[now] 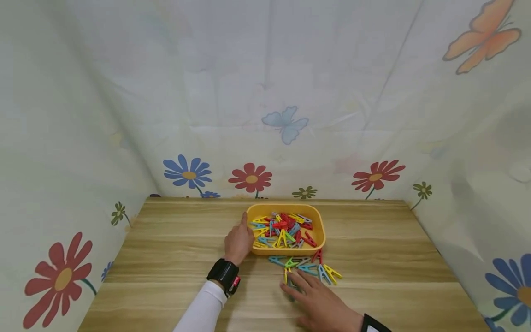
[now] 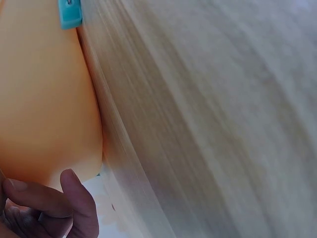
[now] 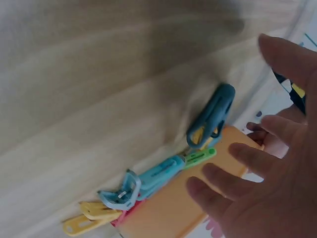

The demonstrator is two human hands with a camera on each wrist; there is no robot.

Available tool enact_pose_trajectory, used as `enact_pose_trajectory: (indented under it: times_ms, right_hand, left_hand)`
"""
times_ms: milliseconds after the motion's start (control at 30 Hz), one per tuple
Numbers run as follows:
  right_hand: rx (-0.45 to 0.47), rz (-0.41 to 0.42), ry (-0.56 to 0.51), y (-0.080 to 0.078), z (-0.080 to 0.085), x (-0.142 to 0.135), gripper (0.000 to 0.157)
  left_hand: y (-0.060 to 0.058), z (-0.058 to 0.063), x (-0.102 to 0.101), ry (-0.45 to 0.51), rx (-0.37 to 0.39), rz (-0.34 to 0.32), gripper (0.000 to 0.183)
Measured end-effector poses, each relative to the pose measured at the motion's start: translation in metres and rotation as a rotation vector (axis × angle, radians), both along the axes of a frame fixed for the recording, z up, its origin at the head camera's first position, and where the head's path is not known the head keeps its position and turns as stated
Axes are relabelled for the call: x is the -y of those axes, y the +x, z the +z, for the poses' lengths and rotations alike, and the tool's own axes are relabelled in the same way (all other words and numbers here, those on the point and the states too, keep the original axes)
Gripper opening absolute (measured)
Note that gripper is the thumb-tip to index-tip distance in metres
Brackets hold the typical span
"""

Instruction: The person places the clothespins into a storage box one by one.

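Observation:
A yellow-orange plastic basket (image 1: 286,252) holds many clothespins (image 1: 283,237) in red, yellow, blue, green and grey. At its left end, my left hand (image 1: 239,240) holds the basket, with the index finger along the rim and other fingers bent in the left wrist view. In front of the basket lie several loose clothespins, among them a yellow clothespin (image 1: 332,272) and a green clothespin (image 3: 200,157). My right hand (image 1: 319,299) is over the nearest ones, its fingers spread and gripping nothing. Beneath those fingers is a dark teal clothespin (image 3: 213,116), partly hidden in the head view.
The wooden table (image 1: 174,258) has light and dark grain. Curtains (image 1: 232,92) printed with flowers and butterflies enclose its back and both sides. A black band (image 1: 224,275) with a small device wraps the left wrist, beside a white sleeve (image 1: 201,309).

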State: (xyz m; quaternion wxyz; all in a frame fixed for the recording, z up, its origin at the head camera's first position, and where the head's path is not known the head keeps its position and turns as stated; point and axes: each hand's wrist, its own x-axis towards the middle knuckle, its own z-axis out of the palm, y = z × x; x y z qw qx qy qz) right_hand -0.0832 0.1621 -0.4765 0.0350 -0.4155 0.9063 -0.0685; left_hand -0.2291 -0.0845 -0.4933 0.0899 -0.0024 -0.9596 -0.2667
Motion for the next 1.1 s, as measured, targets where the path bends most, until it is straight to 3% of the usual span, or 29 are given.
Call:
enact_pose_trajectory:
  times_ms: [333,500,800,1100]
  right_hand:
    - [0.069,-0.001,0.047,-0.002,-0.020,-0.002,0.056]
    - [0.090,0.008,0.037,-0.002,-0.020,-0.002,0.047]
    - [0.046,0.012,0.027,-0.002,-0.019,-0.004,0.031]
    - [0.151,-0.031,0.016,0.001,-0.018,-0.004,0.022]
  left_hand:
    - [0.002,-0.001,0.002,-0.002,0.018,0.008,0.055]
    - [0.001,0.000,0.002,0.013,0.022,0.002,0.055]
    - [-0.002,0.002,0.001,0.011,0.014,0.006,0.055]
    - [0.000,-0.001,0.000,0.006,0.012,0.013,0.056]
